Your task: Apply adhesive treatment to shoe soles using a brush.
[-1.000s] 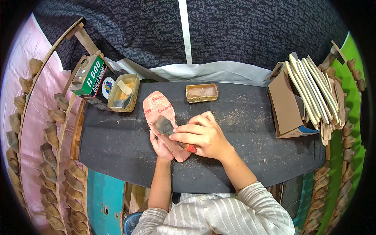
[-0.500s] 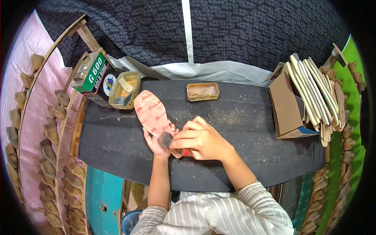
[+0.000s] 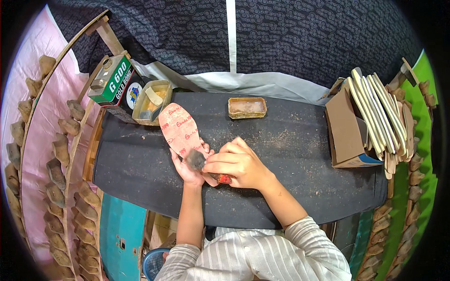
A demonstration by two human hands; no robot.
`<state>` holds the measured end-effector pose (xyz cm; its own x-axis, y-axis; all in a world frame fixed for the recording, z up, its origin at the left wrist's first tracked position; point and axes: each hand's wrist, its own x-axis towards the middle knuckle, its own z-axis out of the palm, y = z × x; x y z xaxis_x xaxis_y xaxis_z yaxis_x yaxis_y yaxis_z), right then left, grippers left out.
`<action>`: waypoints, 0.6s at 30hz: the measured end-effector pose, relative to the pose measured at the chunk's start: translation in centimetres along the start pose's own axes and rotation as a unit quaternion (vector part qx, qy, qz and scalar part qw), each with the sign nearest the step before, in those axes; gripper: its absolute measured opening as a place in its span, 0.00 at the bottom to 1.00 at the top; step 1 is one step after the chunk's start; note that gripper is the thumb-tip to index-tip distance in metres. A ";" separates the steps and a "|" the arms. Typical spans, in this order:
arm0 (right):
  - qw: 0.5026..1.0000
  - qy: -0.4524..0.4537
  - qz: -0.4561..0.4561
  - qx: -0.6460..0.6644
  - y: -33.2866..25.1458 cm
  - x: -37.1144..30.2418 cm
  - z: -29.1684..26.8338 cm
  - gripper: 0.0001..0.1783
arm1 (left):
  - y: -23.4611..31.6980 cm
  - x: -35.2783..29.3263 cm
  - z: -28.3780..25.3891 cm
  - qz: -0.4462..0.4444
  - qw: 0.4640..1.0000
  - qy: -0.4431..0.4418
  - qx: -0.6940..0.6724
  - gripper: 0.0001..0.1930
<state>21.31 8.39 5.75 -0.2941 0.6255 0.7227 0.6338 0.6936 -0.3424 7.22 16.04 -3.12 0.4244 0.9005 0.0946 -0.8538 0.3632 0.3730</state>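
Observation:
My left hand (image 3: 185, 169) holds a pink, sole-shaped insole board (image 3: 180, 126) with red print, its wide end tilted up and away. Fingers show along the board's right edge and the palm is beneath it. My right hand (image 3: 239, 165) is closed round a tool with a dark grey rounded head (image 3: 196, 159) and a red end (image 3: 225, 179). That head is smeared by motion over the lower part of the board, so I cannot tell whether it touches. The grip hides most of the tool's handle.
A green and black can (image 3: 112, 84) and a tub (image 3: 161, 89) holding a spreader stand at the back left. Farther right sits a small tray (image 3: 247, 107). At the right, a cardboard box (image 3: 344, 126) holds stacked sole pieces. Wooden shoe lasts (image 3: 61, 149) line side racks.
The tool's dark head has shifted slightly up and left along the board. My right hand remains closed round it, and my left hand keeps its hold. The whole view has shifted a little.

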 end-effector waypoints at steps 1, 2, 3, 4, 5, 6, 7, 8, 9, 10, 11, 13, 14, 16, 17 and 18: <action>1.000 0.000 0.001 0.000 0.2 -0.1 0.3 0.15 | -0.1 0.0 0.3 -0.001 1.000 0.000 0.000 0.38; 1.000 0.016 0.001 -0.001 0.3 -0.1 0.5 0.18 | -0.3 -0.1 0.6 0.012 0.999 0.039 0.007 0.37; 0.999 0.032 0.001 -0.002 0.4 -0.1 0.6 0.21 | -0.4 0.0 0.8 0.024 0.997 0.078 0.015 0.37; 1.000 0.031 0.000 0.000 0.4 -0.1 0.6 0.21 | -0.3 -0.1 0.6 0.027 0.996 0.080 0.015 0.37; 1.000 0.014 0.005 0.019 0.4 0.1 0.4 0.21 | 0.0 -0.1 0.4 0.015 0.998 0.055 0.024 0.37; 0.999 -0.002 0.010 0.038 0.4 0.2 0.1 0.22 | 0.1 -0.1 0.2 0.004 0.999 0.030 0.034 0.36; 0.999 -0.004 0.009 0.040 0.5 0.2 -0.4 0.22 | 0.2 -0.2 0.3 0.007 0.999 0.031 0.033 0.36; 0.997 -0.049 0.011 0.065 0.6 0.2 -0.9 0.22 | 0.3 -0.2 0.4 0.002 1.000 0.007 0.018 0.36; 0.991 -0.094 0.013 0.090 0.5 0.2 -1.3 0.23 | 0.3 -0.2 0.4 -0.002 1.000 -0.016 0.004 0.36; 0.988 -0.115 0.030 0.098 0.3 0.2 -1.7 0.18 | 0.2 -0.2 0.4 -0.003 1.000 -0.016 0.003 0.36; 0.988 -0.115 0.031 0.098 0.5 0.0 -1.4 0.18 | 0.0 -0.1 0.5 -0.007 1.000 -0.013 -0.002 0.36; 0.991 -0.045 0.022 0.122 0.9 -0.5 -0.3 0.24 | 0.0 0.0 0.2 -0.012 1.000 -0.010 -0.007 0.36; 0.991 -0.044 0.023 0.122 1.0 -0.6 0.1 0.24 | 0.2 0.1 -0.4 -0.012 0.999 -0.021 -0.022 0.35; 0.992 -0.023 0.006 0.126 1.0 -0.7 0.7 0.23 | 0.3 0.2 -0.4 -0.008 1.000 -0.002 -0.022 0.37; 0.992 -0.022 0.007 0.125 0.9 -0.7 0.9 0.23 | 0.1 0.2 -0.2 -0.011 1.000 -0.003 -0.022 0.37; 0.993 -0.007 0.013 0.115 0.9 -0.6 1.1 0.23 | -0.3 0.2 0.0 0.003 1.000 0.028 0.001 0.36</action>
<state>21.29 9.00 4.32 -0.2918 0.6478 0.7037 0.4606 0.7400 -0.4902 7.52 16.09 -3.25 0.4022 0.9145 0.0443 -0.8551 0.3579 0.3752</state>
